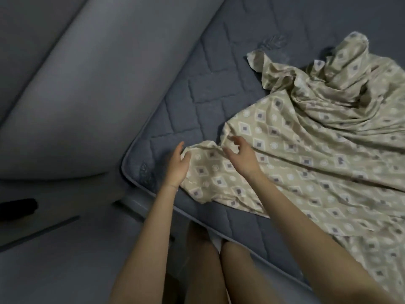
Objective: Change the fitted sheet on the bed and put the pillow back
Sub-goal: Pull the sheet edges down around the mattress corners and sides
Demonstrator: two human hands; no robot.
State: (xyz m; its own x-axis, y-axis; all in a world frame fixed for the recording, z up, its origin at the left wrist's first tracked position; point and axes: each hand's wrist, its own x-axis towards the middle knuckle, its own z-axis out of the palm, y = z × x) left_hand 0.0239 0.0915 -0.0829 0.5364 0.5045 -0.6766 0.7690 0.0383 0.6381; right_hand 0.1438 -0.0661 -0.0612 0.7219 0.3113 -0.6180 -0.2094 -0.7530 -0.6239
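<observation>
**Sheet lying loose at the mattress corner**

Fabric covers only part of the bed: the beige fitted sheet (295,154), printed with diamonds and circles, lies crumpled across the right side of the grey-blue quilted mattress (192,102). It is heaped in folds at the far right, and the near left corner of the mattress is bare.

The left grip (178,164) is at the bunched edge of the sheet near that corner. Cloth sits in the fork between thumb and fingers, but blur hides whether the fingers close on it.

The right grip (241,156) hangs just beside it over a raised ridge of the sheet. Its fingers are spread and loosely curved, closed on nothing.

Bare legs (232,270) stand against the mattress's near edge. A dark object (17,208) lies on the floor at the left.
</observation>
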